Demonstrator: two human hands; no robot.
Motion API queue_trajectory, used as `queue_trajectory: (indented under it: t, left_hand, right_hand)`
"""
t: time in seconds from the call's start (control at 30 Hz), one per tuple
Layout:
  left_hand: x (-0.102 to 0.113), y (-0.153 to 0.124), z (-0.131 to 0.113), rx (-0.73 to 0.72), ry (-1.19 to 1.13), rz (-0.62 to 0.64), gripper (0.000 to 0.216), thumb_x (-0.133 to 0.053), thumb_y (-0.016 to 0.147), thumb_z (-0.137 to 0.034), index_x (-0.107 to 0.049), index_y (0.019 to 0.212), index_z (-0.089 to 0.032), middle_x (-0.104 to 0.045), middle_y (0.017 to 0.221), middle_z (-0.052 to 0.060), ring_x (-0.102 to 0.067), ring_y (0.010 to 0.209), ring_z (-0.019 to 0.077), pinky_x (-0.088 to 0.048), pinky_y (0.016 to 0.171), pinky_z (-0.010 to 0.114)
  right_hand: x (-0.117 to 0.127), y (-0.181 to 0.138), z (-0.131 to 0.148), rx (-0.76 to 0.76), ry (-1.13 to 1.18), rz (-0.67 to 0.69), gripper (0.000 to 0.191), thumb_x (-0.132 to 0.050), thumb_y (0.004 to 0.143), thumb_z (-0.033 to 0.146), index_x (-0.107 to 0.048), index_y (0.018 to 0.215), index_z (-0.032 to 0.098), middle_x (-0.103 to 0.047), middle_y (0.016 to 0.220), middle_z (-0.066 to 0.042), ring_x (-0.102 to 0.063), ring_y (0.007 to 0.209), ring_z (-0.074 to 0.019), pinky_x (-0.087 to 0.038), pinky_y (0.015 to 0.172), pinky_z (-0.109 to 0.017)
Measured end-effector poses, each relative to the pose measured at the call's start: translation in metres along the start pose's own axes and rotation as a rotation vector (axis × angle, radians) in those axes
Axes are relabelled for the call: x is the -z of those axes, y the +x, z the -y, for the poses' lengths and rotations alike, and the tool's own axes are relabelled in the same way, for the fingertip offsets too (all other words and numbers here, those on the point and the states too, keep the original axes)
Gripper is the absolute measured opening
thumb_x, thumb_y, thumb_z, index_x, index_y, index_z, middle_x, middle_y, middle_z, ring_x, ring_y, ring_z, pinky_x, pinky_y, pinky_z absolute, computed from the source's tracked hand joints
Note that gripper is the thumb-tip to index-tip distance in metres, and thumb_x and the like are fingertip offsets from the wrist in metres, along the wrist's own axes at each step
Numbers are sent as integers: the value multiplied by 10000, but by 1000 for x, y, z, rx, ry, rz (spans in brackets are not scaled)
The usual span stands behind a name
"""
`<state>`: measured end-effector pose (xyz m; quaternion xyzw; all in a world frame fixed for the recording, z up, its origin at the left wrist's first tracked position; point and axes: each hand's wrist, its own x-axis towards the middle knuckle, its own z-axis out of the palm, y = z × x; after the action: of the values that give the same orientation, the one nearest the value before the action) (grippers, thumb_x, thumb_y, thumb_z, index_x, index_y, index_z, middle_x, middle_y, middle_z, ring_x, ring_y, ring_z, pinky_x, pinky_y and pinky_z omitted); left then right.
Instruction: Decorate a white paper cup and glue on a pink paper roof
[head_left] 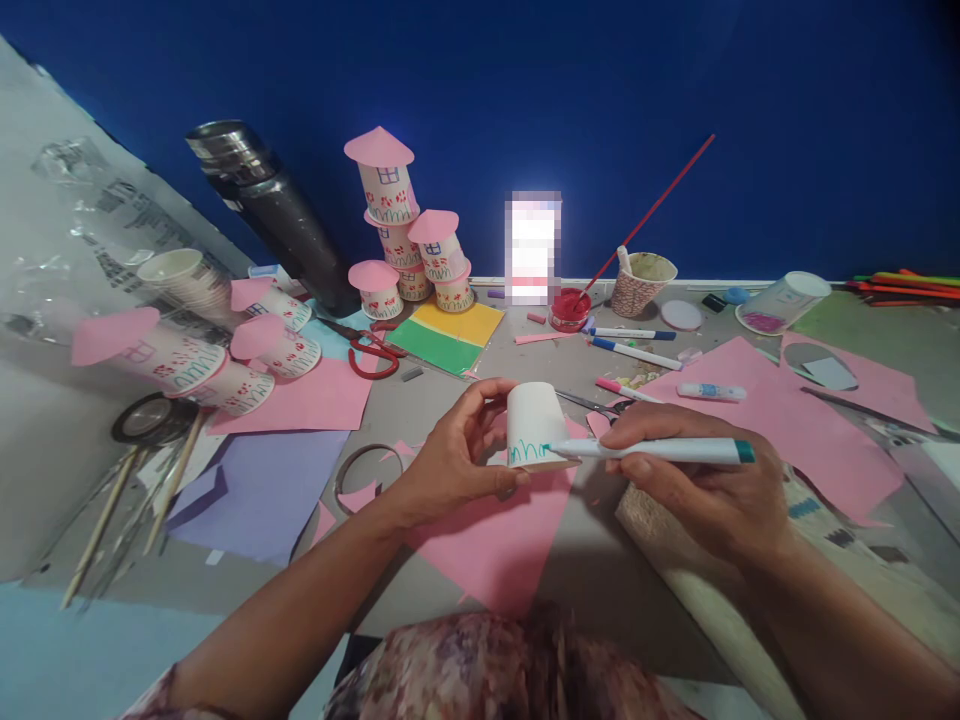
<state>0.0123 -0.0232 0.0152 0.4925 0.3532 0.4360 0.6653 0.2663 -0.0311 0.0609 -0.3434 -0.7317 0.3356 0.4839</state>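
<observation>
In the middle of the head view, my left hand (469, 445) grips a white paper cup (534, 412) that is upside down, rim toward the table. Its fingers wrap round the far left side, the thumb along the lower rim. My right hand (712, 480) pinches a white marker (667, 450) with a green end. The marker's tip touches the cup's wall near the rim, where a row of green grass-like strokes runs from the left up to the tip. Pink paper (495, 550) lies beneath the cup.
Decorated cup towers (394, 205) with pink cone roofs stand behind, near a black flask (277, 215). Red-handled scissors (371, 360), a red paint pot (570, 308) with a brush, several markers (637, 352) and a tape ring (349, 470) lie around. A cloth (675, 560) is under my right forearm.
</observation>
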Motion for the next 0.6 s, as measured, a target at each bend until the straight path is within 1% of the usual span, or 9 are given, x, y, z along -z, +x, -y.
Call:
queue_trajectory:
  t: [0.1,0.23,0.37,0.4,0.53,0.6]
  left_hand:
    - [0,0,0,-12,-29,-5,776,-966,655,-162,-572,1318,-254,-604,1359,94,-554,1353,305,-502,1034,363]
    - [0,0,2,3,-38,17,775,-957,664,-150,-562,1319,-274,-621,1341,84,-568,1351,305,-511,1035,374]
    - [1,-1,4,-9,-46,42,791,-952,653,-118,-568,1324,-286,-596,1406,81,-533,1412,310,-471,1116,401]
    - [1,-1,4,-5,-50,42,792,-949,654,-112,-566,1324,-289,-600,1407,81,-527,1421,311,-465,1124,404]
    - [0,-1,4,10,-70,29,791,-949,650,-108,-554,1309,-296,-648,1326,67,-567,1366,291,-491,1072,383]
    - [-1,0,3,14,-88,26,790,-953,643,-113,-551,1299,-294,-656,1300,62,-584,1338,283,-496,1059,378]
  right_hand:
    - [1,0,-1,1,-45,-47,140,-751,890,153,-799,967,260,-803,861,21,-731,727,-105,-563,689,-163]
    - [2,0,-2,2,-4,13,126,-746,901,180,-797,970,273,-787,809,29,-724,705,-114,-569,684,-175]
    - [1,0,-3,-21,-26,-60,137,-769,882,180,-808,966,281,-807,867,20,-744,741,-123,-575,698,-180]
    - [1,0,-3,-27,-12,-56,136,-767,881,185,-809,965,283,-804,854,21,-741,729,-125,-574,686,-186]
    - [2,-1,-1,-48,67,24,120,-737,893,211,-806,951,291,-760,745,29,-701,636,-139,-552,598,-220]
    - [2,-2,-1,-48,37,-10,116,-751,886,214,-812,950,289,-766,759,20,-703,638,-146,-553,595,-230]
